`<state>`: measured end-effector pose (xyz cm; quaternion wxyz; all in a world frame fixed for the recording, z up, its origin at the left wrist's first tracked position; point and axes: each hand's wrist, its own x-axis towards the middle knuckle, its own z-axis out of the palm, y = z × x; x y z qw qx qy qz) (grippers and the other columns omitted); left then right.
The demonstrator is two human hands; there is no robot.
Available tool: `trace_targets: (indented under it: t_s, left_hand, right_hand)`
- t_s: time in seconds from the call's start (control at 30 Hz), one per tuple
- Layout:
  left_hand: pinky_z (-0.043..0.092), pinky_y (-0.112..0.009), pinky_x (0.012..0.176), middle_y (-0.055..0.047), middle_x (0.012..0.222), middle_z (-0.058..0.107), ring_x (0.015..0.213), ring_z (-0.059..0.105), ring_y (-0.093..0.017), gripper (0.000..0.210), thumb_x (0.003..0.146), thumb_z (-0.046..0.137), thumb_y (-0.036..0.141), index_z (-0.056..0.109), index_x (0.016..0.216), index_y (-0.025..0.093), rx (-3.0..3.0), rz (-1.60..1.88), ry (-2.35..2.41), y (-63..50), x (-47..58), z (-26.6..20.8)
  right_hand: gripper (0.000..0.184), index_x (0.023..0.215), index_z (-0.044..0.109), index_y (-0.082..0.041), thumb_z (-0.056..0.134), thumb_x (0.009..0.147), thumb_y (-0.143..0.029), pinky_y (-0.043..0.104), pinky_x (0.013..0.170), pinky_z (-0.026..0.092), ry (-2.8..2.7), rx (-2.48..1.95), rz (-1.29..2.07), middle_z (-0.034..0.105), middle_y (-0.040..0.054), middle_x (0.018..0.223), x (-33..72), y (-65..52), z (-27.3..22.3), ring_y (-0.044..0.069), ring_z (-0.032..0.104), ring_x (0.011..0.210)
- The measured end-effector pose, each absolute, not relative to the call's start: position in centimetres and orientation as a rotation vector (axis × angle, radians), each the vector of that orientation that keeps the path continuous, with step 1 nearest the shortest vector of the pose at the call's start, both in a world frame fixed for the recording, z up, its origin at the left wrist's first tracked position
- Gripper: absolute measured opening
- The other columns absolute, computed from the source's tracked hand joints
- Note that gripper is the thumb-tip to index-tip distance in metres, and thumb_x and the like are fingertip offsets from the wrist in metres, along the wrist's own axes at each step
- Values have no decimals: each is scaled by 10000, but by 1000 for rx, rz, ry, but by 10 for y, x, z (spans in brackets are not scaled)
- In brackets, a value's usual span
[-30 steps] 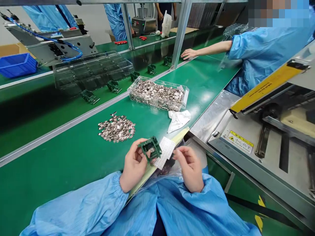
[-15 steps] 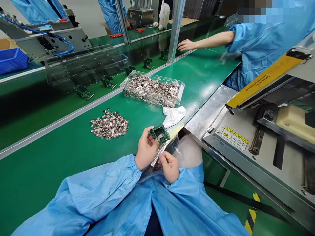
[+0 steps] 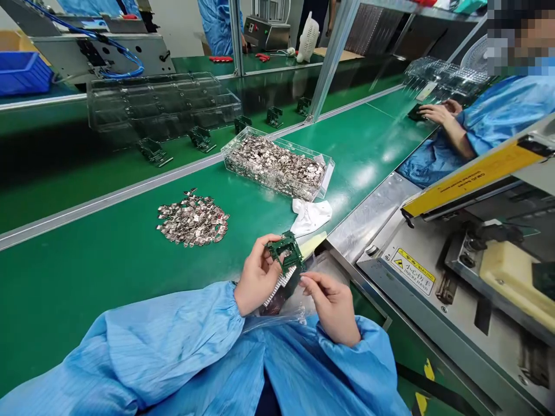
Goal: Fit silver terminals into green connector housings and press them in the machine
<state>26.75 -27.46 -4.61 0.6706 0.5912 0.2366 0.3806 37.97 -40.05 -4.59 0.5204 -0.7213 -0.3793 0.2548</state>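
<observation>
My left hand (image 3: 258, 276) grips a small dark green frame-like part (image 3: 285, 252) with an open middle, held above my lap. Under it lies a pale sheet with rows of small white pieces (image 3: 277, 290); its yellowish end (image 3: 314, 244) reaches toward the bench edge. My right hand (image 3: 332, 303) is closed in a pinch at the lower right of the green part. Whatever sits between those fingertips is too small to make out. Clear plastic film (image 3: 299, 309) lies below both hands. A crumpled white cloth-like item (image 3: 310, 216) rests on the bench just beyond.
A pile of small metal pieces (image 3: 193, 219) lies on the green bench, and a clear tray (image 3: 277, 164) full of them stands behind. Several similar green parts (image 3: 202, 138) line the back ledge. To the right is a machine (image 3: 414, 271) with a warning label; a co-worker's hands (image 3: 440, 112) hold a dark part.
My right hand has moved right and up, from beside the sheet to the green part's lower corner. The green part has tilted. The co-worker's arm has drawn back from the ledge. The view has shifted.
</observation>
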Motion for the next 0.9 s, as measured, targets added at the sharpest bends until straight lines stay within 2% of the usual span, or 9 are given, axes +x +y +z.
trace_targets:
  t_s: [0.17, 0.3, 0.47, 0.63, 0.7, 0.77, 0.83, 0.9]
  left_hand:
    - [469, -200, 646, -18, 905, 592, 726, 549, -103, 321, 915, 561, 314, 465, 1207, 220, 1414, 824, 507, -277, 262, -49]
    - [415, -204, 585, -7, 825, 570, 633, 497, -94, 324, 931, 521, 292, 453, 1238, 214, 1521, 793, 516, -277, 258, -50]
    - [341, -199, 504, 18, 732, 533, 541, 429, -82, 319, 930, 486, 226, 450, 1247, 213, 1617, 769, 502, -278, 255, -46]
    - [343, -189, 490, 37, 676, 485, 523, 430, -80, 309, 928, 483, 209, 460, 1237, 217, 1635, 766, 485, -280, 254, -45]
    - [355, -193, 502, 29, 694, 502, 540, 444, -86, 313, 931, 484, 221, 461, 1243, 219, 1652, 746, 484, -279, 253, -46]
    - [394, -208, 547, 4, 758, 551, 592, 488, -99, 322, 934, 488, 246, 459, 1253, 217, 1665, 726, 482, -277, 252, -46]
    - [447, -230, 627, -24, 836, 591, 686, 550, -123, 340, 937, 491, 273, 446, 1268, 216, 1656, 710, 495, -276, 250, -43]
    - [484, -248, 697, -43, 894, 612, 785, 594, -148, 348, 939, 487, 288, 437, 1274, 209, 1630, 652, 490, -277, 250, -34]
  right_hand:
    - [94, 885, 729, -240, 665, 845, -184, 313, 747, 499, -1046, -1530, 200, 605, 47, 926, 376, -376, -22, 191, 596, 870]
    - [32, 832, 700, -221, 683, 832, -195, 349, 833, 484, -1060, -1583, 109, 568, 68, 1016, 368, -361, -23, 216, 566, 990]
    - [107, 748, 662, -213, 666, 843, -262, 369, 870, 463, -1051, -1659, 159, 566, 82, 1036, 366, -358, -19, 235, 552, 1033]
    - [203, 698, 575, -202, 689, 806, -331, 319, 715, 503, -861, -1540, 411, 569, 87, 1028, 365, -356, -28, 227, 590, 935]
    - [233, 710, 544, -203, 708, 792, -348, 313, 699, 512, -765, -1437, 511, 573, 81, 1027, 366, -356, -35, 224, 602, 922]
    - [218, 762, 541, -212, 721, 788, -332, 320, 728, 520, -740, -1351, 601, 587, 74, 1044, 370, -362, -39, 225, 611, 944]
    - [219, 949, 581, -237, 726, 794, -288, 334, 786, 515, -821, -1333, 619, 570, 86, 1200, 376, -373, -37, 240, 591, 1050]
    - [479, 1241, 524, -286, 721, 806, -251, 356, 874, 492, -979, -1383, 552, 443, 93, 1423, 383, -389, -28, 267, 492, 1231]
